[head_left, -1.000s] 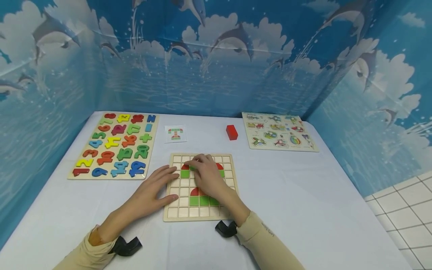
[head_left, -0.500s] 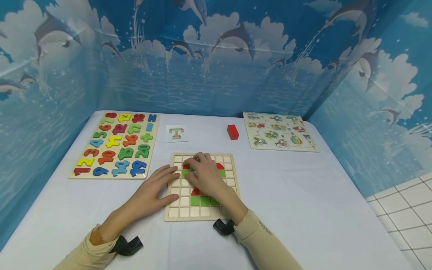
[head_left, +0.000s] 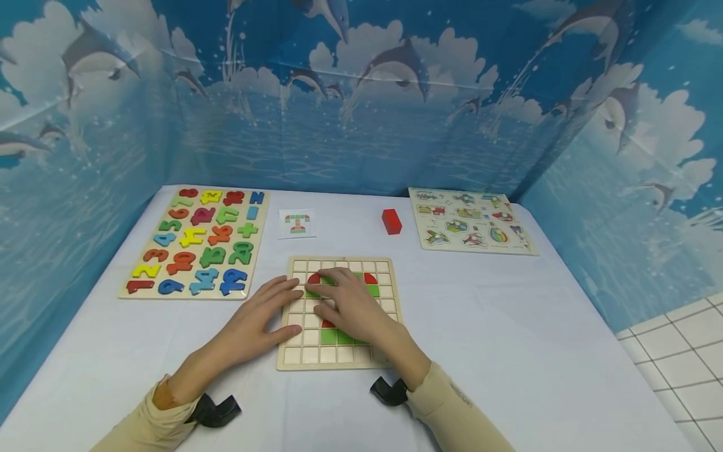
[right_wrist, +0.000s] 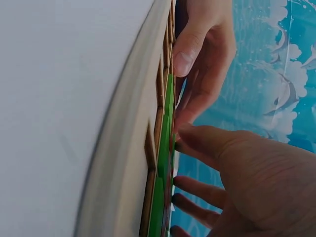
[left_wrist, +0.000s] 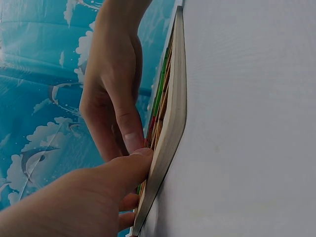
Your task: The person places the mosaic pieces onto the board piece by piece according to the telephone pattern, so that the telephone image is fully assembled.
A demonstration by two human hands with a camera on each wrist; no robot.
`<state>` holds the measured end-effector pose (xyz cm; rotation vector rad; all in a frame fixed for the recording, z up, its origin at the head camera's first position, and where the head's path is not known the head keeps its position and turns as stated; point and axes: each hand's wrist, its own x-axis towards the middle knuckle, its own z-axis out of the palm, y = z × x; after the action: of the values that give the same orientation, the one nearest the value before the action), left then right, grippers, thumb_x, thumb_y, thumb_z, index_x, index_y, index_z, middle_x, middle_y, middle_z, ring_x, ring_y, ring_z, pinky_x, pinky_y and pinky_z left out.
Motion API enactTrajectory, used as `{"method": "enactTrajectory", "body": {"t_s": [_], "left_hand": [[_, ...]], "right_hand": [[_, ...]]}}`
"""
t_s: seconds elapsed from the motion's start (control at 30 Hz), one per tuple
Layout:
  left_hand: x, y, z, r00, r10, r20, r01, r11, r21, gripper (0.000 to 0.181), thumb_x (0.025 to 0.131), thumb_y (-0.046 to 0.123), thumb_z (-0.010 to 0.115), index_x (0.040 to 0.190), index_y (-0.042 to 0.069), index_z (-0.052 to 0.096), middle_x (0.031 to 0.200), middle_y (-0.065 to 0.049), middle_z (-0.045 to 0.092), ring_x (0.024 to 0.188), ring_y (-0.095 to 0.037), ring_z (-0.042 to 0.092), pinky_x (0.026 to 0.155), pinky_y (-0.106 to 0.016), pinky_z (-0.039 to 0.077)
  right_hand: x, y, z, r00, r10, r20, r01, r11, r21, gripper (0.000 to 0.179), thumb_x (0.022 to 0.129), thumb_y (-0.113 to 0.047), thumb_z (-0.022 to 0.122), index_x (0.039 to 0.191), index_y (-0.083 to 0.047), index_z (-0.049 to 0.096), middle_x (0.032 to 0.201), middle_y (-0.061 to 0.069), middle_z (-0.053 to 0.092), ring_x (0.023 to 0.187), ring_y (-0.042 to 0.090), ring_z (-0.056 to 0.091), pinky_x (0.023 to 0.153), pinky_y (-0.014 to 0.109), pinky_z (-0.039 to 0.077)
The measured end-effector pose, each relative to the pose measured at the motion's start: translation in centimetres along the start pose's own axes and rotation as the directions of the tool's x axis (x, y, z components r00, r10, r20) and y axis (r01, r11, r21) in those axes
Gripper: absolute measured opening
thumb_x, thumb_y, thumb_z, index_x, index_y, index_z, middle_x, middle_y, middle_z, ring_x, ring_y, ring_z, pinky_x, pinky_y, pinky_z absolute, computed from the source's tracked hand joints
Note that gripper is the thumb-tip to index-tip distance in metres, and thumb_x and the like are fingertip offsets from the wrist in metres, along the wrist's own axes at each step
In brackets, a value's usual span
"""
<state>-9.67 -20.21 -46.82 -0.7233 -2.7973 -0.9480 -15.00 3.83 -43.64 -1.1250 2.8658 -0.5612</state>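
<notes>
A square wooden grid board [head_left: 309, 355] lies in front of me, with green square tiles [head_left: 337, 337] and red quarter-round tiles [head_left: 369, 278] set in its cells. My left hand [head_left: 254, 323] rests at the board's left edge, fingers extended over the rim; in the left wrist view its thumb lies on the edge. Over the board's middle is my right hand [head_left: 356, 307], fingers spread and reaching left, fingertips right at the upper-left red and green tiles. Palm and wrist hide several tiles. Nothing shows gripped in either hand.
Behind the board lie a small pattern card [head_left: 297, 224] and a red block [head_left: 391, 221]. A number puzzle board [head_left: 187, 281] is at the left, and a picture puzzle [head_left: 508, 246] at the back right. A dolphin-printed curtain [head_left: 339, 144] borders the white table.
My right hand's raised, bent fingers have lowered and spread out, uncovering more of the upper-left red tile, and the hand has shifted slightly right and nearer. The left hand stays at the edge.
</notes>
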Motion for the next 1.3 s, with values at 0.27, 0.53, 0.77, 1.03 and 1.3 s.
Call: {"method": "enactTrajectory", "body": {"t_s": [0.27, 0.53, 0.77, 1.03, 1.3], "left_hand": [[-0.2, -0.3, -0.1, 1.000, -0.008, -0.003, 0.008, 1.000, -0.011, 0.065, 0.093, 0.035, 0.081, 0.148, 0.009, 0.059, 0.165, -0.009, 0.045, 0.158, -0.037, 0.030, 0.123, -0.063, 0.034], [-0.8, -0.4, 0.0, 1.000, -0.025, -0.008, 0.025, 1.000, -0.016, 0.066, 0.093, 0.038, 0.081, 0.149, 0.011, 0.059, 0.166, -0.007, 0.045, 0.159, -0.036, 0.029, 0.124, -0.063, 0.032], [-1.4, -0.2, -0.3, 1.000, -0.018, -0.017, 0.017, 1.000, -0.005, 0.065, 0.092, 0.037, 0.082, 0.148, 0.012, 0.060, 0.165, -0.007, 0.046, 0.159, -0.036, 0.030, 0.123, -0.063, 0.033], [-2.4, -0.2, -0.3, 0.999, -0.036, -0.002, 0.036, 0.999, -0.007, 0.064, 0.094, 0.041, 0.079, 0.149, 0.015, 0.059, 0.166, -0.005, 0.044, 0.159, -0.035, 0.030, 0.122, -0.064, 0.035], [-3.2, 0.9, 0.0, 0.999, -0.036, -0.016, 0.037, 0.998, 0.050, 0.064, 0.095, 0.041, 0.078, 0.150, 0.015, 0.058, 0.166, -0.006, 0.045, 0.157, -0.037, 0.034, 0.119, -0.064, 0.040]], "right_hand": [[-2.3, 0.8, -0.6, 1.000, -0.012, -0.004, 0.013, 0.994, 0.107, 0.041, 0.104, -0.035, 0.068, 0.143, -0.024, 0.068, 0.157, 0.005, 0.053, 0.150, 0.024, 0.043, 0.124, 0.049, 0.039], [-5.4, 2.4, -2.1, 0.990, 0.080, -0.116, -0.046, 0.960, 0.275, 0.037, 0.099, -0.026, 0.076, 0.135, -0.017, 0.072, 0.140, 0.000, 0.064, 0.135, 0.020, 0.055, 0.114, 0.048, 0.050], [-6.4, 2.9, -2.5, 0.973, 0.119, -0.197, -0.054, 0.950, 0.306, 0.033, 0.097, -0.018, 0.079, 0.129, -0.012, 0.073, 0.131, 0.000, 0.068, 0.116, 0.021, 0.066, 0.101, 0.044, 0.058], [-7.1, 4.8, -3.2, 0.952, 0.190, -0.240, -0.130, 0.961, 0.245, 0.050, 0.094, -0.024, 0.081, 0.140, -0.013, 0.066, 0.149, 0.005, 0.058, 0.140, 0.027, 0.054, 0.115, 0.051, 0.049], [-8.3, 7.4, -4.7, 0.958, 0.265, -0.106, -0.260, 0.964, 0.061, 0.080, 0.096, -0.046, 0.076, 0.162, -0.017, 0.041, 0.174, 0.010, 0.026, 0.158, 0.037, 0.029, 0.122, 0.063, 0.036]]}}
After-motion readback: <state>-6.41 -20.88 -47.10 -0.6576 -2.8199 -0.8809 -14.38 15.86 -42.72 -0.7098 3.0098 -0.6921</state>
